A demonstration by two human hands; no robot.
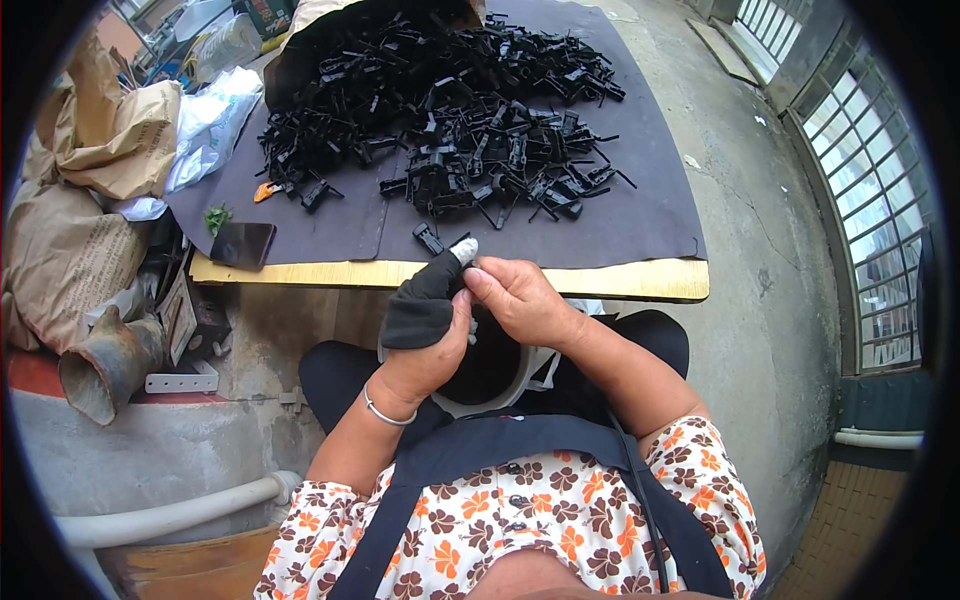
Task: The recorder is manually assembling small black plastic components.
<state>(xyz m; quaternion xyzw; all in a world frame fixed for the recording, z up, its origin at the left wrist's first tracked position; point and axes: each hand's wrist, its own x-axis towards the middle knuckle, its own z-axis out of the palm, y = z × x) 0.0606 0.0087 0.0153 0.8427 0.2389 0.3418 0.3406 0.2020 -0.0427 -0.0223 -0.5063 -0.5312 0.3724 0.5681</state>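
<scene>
My left hand (425, 315) wears a black partial glove, with white wrapping on one fingertip. It is closed around a small black plastic part (428, 238), whose end sticks out beyond the glove above the table's front edge. Right beside it, my right hand (525, 298) is bare, thumb and forefinger pinched together against the left fingertips. What lies in that pinch is too small and covered to make out. A large heap of similar black plastic parts (440, 170) spreads over the dark-covered table (640, 215) ahead of my hands.
A pale bucket (522, 378) stands between my knees, below my hands. On the table's left lie a dark phone (243, 245), a green sprig (217, 217) and an orange piece (264, 191). Brown paper sacks (75, 255) crowd the left; a barred window (865, 170) is at right.
</scene>
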